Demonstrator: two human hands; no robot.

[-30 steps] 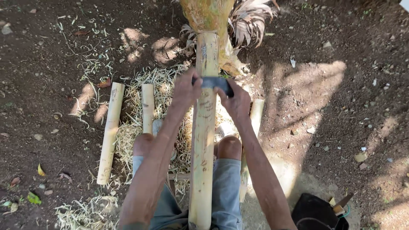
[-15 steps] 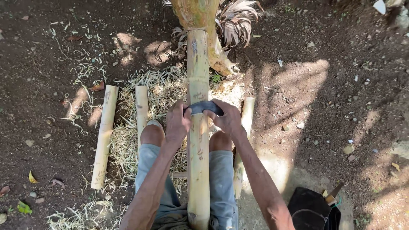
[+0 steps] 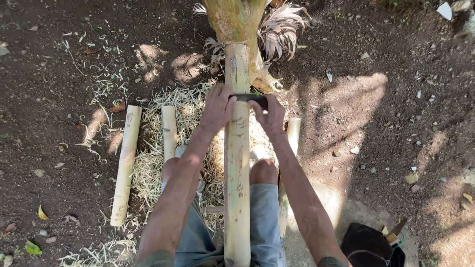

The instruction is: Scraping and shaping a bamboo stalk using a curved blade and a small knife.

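Two hands work one dark blade (image 3: pixel 251 99) laid across the long bamboo pole (image 3: pixel 237 163) between my knees; my left hand (image 3: pixel 216 108) and right hand (image 3: pixel 269 116) have fingers clamped on its two ends; I judge even pressure and a shallow angle best, so shavings (image 3: pixel 148 173) come off thin beside the cut bamboo pieces (image 3: pixel 126 163).

An outdoor yard used as a rough woodworking spot: bare dirt ground (image 3: pixel 396 123) in dappled sunlight, a tree trunk (image 3: pixel 237 20), cut bamboo poles (image 3: pixel 126 163) lying on heaps of pale shavings (image 3: pixel 148 173).
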